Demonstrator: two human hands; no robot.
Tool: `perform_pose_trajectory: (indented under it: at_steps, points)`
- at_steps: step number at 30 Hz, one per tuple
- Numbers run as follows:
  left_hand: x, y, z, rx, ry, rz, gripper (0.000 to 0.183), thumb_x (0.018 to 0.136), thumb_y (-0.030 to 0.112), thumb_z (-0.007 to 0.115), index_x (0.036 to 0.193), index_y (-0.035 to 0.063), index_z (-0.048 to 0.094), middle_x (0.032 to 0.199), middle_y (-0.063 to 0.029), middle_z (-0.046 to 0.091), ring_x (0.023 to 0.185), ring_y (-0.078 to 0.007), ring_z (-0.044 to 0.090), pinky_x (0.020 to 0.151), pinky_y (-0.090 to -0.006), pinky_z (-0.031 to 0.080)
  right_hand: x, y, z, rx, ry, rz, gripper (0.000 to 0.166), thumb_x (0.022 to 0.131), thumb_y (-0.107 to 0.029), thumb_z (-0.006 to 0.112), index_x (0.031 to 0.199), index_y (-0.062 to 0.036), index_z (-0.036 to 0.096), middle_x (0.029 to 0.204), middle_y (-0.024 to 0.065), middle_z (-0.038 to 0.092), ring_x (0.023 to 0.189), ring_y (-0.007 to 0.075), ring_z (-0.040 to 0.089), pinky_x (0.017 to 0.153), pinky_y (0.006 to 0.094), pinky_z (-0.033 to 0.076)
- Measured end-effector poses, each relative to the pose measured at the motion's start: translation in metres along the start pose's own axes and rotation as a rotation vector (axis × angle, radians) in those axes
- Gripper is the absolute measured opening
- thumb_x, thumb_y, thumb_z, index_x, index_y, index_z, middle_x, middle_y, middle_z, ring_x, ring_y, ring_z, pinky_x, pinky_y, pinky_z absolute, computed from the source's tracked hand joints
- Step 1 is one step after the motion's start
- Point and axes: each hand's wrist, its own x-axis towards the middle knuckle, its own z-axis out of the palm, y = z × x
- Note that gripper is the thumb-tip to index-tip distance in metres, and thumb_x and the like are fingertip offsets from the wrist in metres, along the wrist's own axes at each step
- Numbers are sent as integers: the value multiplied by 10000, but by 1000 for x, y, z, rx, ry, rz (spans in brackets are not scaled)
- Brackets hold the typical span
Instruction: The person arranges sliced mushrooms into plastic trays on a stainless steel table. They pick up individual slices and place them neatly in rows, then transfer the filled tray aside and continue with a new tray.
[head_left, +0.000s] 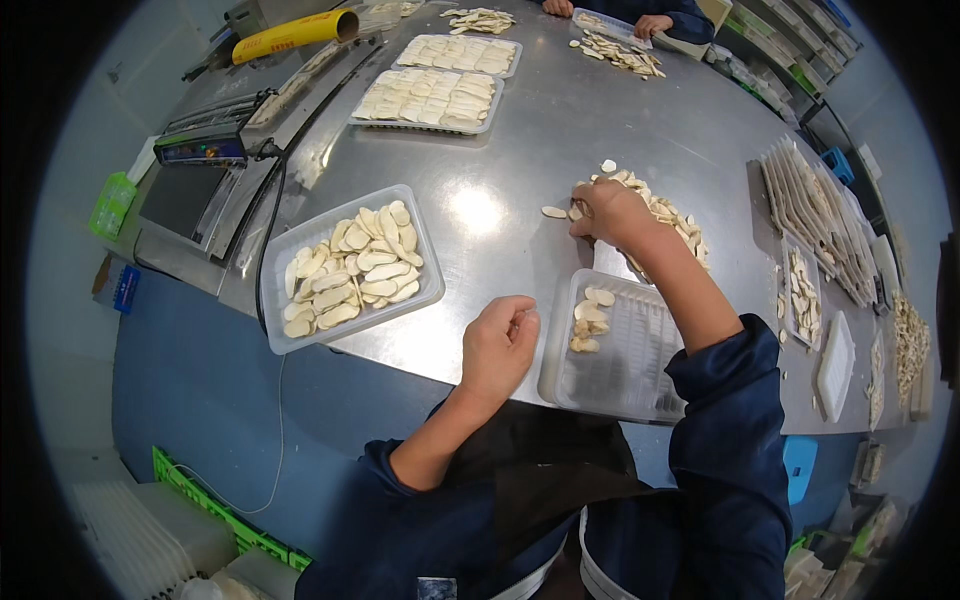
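Observation:
My right hand (611, 214) reaches over a loose pile of pale dried slices (682, 229), its fingers bent down at the pile's left side. What lies between those fingertips is hidden. A curled left hand (501, 341) hovers by the table's front edge, thumb near the index finger; whether it holds anything I cannot tell. Just right of it stands a clear ribbed plastic tray (634, 375), with several slices (591, 319) along its left side. Farther left, a second plastic tray (431, 289) contains many overlapping slices (356, 270).
Two filled trays (427, 101) (457, 56) sit toward the back of the steel table (525, 157). At left are a bag sealer (206, 146) and black cable (274, 225). Stacked trays (817, 217) stand right. Across the table, another person's hand (652, 26) is beside a tray.

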Motion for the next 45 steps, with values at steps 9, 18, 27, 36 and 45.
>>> perform_pose_trajectory:
  at_steps: [9,18,27,36,45]
  points:
    - [1,4,0,32,11,44,157,873,92,641,983,-20,647,772,-53,645,615,-71,538,584,-221,457,-11,10,11,23,140,-121,223,787,-116,667,1007,-99,700,892,129,628,863,301,621,766,389,498]
    - [4,2,2,54,18,61,120,867,75,625,945,-14,642,779,-81,643,627,-117,571,593,-250,470,-21,-6,0,82,235,-80,114,836,-130,596,871,-43,661,846,128,630,861,294,621,738,401,501]
    - [1,1,6,6,47,27,101,850,66,617,914,-7,645,814,-121,644,631,-199,606,600,-296,485,-139,-30,-26,622,-408,90,239,873,-206,578,858,21,651,765,162,642,709,276,605,702,368,476]
    - [1,3,3,68,30,-5,102,853,86,612,911,8,645,820,-118,647,644,-210,617,608,-306,491,-126,-29,-3,471,0,124,211,840,-188,655,820,22,670,729,201,638,689,264,617,650,372,479]
    - [-1,5,3,63,7,55,98,850,79,619,918,12,640,795,-118,628,644,-224,614,601,-311,489,7,14,13,-61,352,207,251,732,-231,676,742,19,677,800,228,658,738,388,650,684,446,535]
